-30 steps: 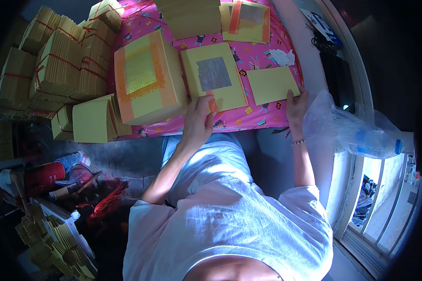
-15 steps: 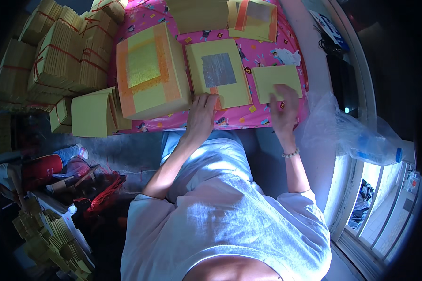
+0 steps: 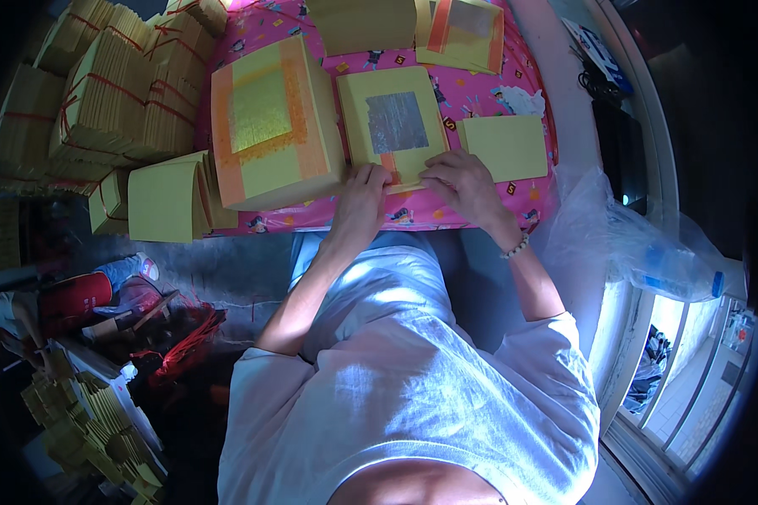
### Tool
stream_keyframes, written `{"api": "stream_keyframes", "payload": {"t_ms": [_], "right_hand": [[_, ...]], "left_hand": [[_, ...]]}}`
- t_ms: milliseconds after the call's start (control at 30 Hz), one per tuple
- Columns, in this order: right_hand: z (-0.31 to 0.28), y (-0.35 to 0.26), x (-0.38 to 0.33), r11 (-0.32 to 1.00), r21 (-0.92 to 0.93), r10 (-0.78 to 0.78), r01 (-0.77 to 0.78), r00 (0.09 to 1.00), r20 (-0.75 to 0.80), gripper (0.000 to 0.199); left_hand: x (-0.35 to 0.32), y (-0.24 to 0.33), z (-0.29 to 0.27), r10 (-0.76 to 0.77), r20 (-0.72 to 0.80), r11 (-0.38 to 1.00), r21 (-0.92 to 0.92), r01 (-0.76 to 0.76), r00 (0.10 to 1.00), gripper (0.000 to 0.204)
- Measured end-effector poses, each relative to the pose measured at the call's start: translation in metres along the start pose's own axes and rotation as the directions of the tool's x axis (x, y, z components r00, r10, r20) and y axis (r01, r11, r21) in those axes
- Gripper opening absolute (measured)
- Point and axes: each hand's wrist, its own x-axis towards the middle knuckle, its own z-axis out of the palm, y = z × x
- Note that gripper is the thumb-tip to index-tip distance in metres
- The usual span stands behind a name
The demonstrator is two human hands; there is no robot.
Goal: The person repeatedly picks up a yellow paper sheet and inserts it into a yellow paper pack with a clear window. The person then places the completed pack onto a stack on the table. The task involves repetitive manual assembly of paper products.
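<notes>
A yellow sheet of joss paper (image 3: 397, 123) with a silver foil square and an orange strip lies on the pink table cover, several sheets thick by its look. My left hand (image 3: 365, 195) is closed at its near left corner, fingers curled over the edge. At the near right corner my right hand (image 3: 466, 185) pinches the edge; the fingertips partly hide the paper. A thick stack of joss paper (image 3: 263, 126) with gold foil and an orange border stands just left of my left hand. To the right, beside my right hand, lies a smaller plain yellow pile (image 3: 505, 148).
Bundles of yellow paper tied with red string (image 3: 109, 97) rise at the far left. More foil paper (image 3: 461, 35) lies at the back. A plastic bag with a bottle (image 3: 661, 261) hangs at right. Lower left, another person (image 3: 67, 307) is beside piled yellow paper (image 3: 101, 412).
My right hand has moved left from the plain yellow pile to the near right corner of the foil sheet. My left hand has stayed at its corner.
</notes>
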Motion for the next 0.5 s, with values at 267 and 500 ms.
{"api": "stream_keyframes", "payload": {"t_ms": [267,500], "right_hand": [[-0.0019,0.0062,0.0081,0.987,0.128,0.084,-0.094,0.993,0.082,0.008],[-0.0016,0.0057,0.0110,0.983,0.148,0.100,-0.109,0.993,0.068,0.008]], "left_hand": [[0.0032,0.0038,-0.0036,-0.031,-0.023,0.998,-0.063,0.030,0.999,0.010],[0.0033,-0.0002,-0.0030,0.006,-0.060,0.996,-0.087,-0.012,0.998,0.011]]}}
